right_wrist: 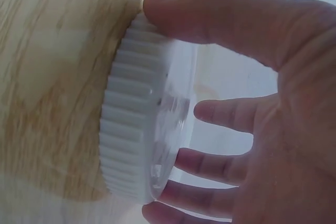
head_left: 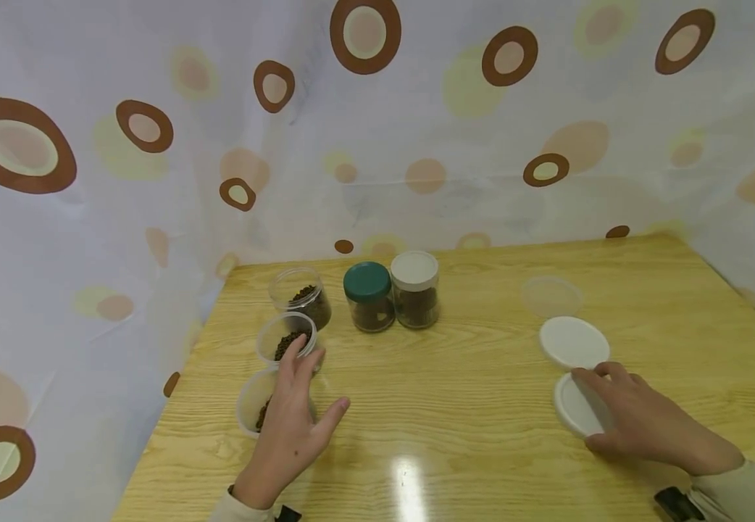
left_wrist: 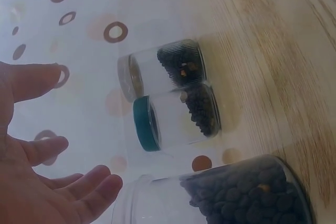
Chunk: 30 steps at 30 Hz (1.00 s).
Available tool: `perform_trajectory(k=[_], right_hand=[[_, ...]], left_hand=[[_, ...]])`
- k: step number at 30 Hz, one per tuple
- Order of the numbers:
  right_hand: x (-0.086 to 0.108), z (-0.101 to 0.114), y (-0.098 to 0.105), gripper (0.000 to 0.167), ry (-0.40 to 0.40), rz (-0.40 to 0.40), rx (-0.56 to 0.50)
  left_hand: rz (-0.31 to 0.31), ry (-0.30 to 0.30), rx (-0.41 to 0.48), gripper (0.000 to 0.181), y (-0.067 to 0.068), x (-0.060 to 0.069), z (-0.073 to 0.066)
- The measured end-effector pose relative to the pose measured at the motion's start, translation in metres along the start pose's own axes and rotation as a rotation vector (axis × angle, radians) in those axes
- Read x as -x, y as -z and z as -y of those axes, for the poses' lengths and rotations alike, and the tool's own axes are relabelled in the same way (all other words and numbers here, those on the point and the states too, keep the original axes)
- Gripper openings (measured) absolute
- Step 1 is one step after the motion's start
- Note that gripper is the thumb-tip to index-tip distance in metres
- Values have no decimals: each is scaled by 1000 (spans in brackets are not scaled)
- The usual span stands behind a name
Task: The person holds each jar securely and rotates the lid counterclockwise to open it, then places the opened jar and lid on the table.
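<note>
Wood-grain tabletop (head_left: pixel 449 406), spotted sheet (head_left: pixel 403 123) hung behind. The near white lid (head_left: pixel 576 407) lies at the right side of the table; the right hand (head_left: pixel 651 424) grips its ribbed rim, thumb on one side, fingers round the other. Which face is up, I cannot tell. For a sound hold, I judge, keep thumb and fingertips opposed across the rim and lift level. Main obstruction: a second white lid (head_left: pixel 574 342) just beyond, close to the fingertips; a clear disc (head_left: pixel 552 296) lies past it.

Hands well apart. The left hand (head_left: pixel 293 435), fingers spread, holds nothing; it partly hides the nearest open container (head_left: pixel 250 395). Behind that, the middle container (head_left: pixel 267 337) and far container (head_left: pixel 282 290), both with dark pellets. Further right, a green-lidded jar (head_left: pixel 367 297) stands just beside a white-lidded jar (head_left: pixel 415 297).
</note>
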State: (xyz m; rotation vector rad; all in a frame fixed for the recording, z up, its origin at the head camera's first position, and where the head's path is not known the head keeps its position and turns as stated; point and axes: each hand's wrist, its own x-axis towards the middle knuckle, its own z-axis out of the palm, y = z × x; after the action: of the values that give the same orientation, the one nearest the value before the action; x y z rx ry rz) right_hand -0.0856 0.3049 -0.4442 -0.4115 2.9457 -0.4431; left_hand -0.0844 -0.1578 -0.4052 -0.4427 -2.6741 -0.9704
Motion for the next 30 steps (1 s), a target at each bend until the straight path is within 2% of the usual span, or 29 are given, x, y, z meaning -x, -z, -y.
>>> perform_trajectory(k=[6, 9, 11, 13, 16, 19, 22, 27, 30], right_hand=[[-1, -2, 1, 93, -8, 2, 6], [0, 2, 4, 88, 22, -55, 24], [1, 10, 8, 79, 60, -114, 5], [0, 23, 13, 67, 121, -171, -54], [-2, 50, 17, 56, 229, -235, -196], [-5, 77, 15, 58, 365, -289, -329], [-10, 98, 11, 64, 475, -310, -429], [-16, 120, 4, 66, 552, -292, -542], [-18, 126, -1, 65, 561, -280, -571]], left_hand=[[11, -14, -14, 68, -3, 0, 0], [17, -20, -10, 67, -4, 0, 0], [16, -27, -18, 66, -5, -1, 0], [10, -35, -31, 65, -5, -2, -1], [-1, -48, -43, 64, -5, -5, -3], [-1, -62, -39, 62, -5, -11, -7], [6, -64, -29, 61, -6, -18, -12], [5, -58, -22, 61, -8, -27, -19], [10, -65, -12, 61, -11, -33, -22]])
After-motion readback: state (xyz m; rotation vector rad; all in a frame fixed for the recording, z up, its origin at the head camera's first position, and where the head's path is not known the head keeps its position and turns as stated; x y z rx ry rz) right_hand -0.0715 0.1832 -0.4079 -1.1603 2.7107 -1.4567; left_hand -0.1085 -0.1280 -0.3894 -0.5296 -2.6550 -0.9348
